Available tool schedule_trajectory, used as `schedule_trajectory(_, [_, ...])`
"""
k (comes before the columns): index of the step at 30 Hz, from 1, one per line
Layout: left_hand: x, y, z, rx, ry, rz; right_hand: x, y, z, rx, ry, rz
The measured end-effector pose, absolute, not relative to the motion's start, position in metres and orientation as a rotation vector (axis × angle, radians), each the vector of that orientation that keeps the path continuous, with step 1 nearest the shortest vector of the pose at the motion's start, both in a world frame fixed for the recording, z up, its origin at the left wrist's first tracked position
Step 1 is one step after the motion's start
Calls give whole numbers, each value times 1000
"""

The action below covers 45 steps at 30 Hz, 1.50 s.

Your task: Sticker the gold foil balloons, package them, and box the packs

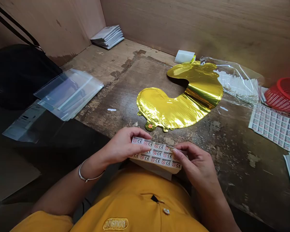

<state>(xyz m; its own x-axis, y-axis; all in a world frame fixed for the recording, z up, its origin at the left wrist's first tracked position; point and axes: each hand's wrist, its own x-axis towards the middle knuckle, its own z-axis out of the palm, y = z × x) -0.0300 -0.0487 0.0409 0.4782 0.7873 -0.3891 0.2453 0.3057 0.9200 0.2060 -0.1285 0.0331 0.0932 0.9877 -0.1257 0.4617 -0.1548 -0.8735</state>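
Observation:
Close to my body, at the table's front edge, I hold a sheet of CE stickers (157, 154) printed with small red warning signs. My left hand (122, 145) grips its left end, thumb on top and fingers behind. At the right end, the thumb and index finger of my right hand (193, 161) pinch the sheet's upper corner; whether a single sticker is between them I cannot make out. Just beyond the sheet, a flat gold foil balloon (166, 109) lies curved and folded over on the table, with a small orange sticker (150, 126) on its near tab.
Clear plastic sleeves (70, 93) lie at the left edge beside a black bag (19, 74). A stack of packets (108, 36) sits in the back corner. At right are a bag of white sticks (236, 83), a red basket (282, 95) and another sticker sheet (275, 127).

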Motion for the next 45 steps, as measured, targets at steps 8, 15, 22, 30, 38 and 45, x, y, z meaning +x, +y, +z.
schedule_trajectory(8, [-34,-59,24,1129,1090,670,210,-129,31,-1730,-1354,1018])
schedule_trajectory(15, [-42,-64,25,1518,1127,687,205,-130,31,-1752,-1322,1001])
schedule_trajectory(22, [-24,-68,48,2452,1146,778,196,-128,37,-1645,-1429,1002])
schedule_trajectory(30, [-25,-46,45,1469,1043,329,201,-132,33,-1648,-1280,1143])
schedule_trajectory(38, [-20,-68,23,853,986,486,206,-131,31,-1647,-1160,1189])
schedule_trajectory(45, [-20,-70,21,958,1028,543,205,-131,34,-1690,-1220,1099])
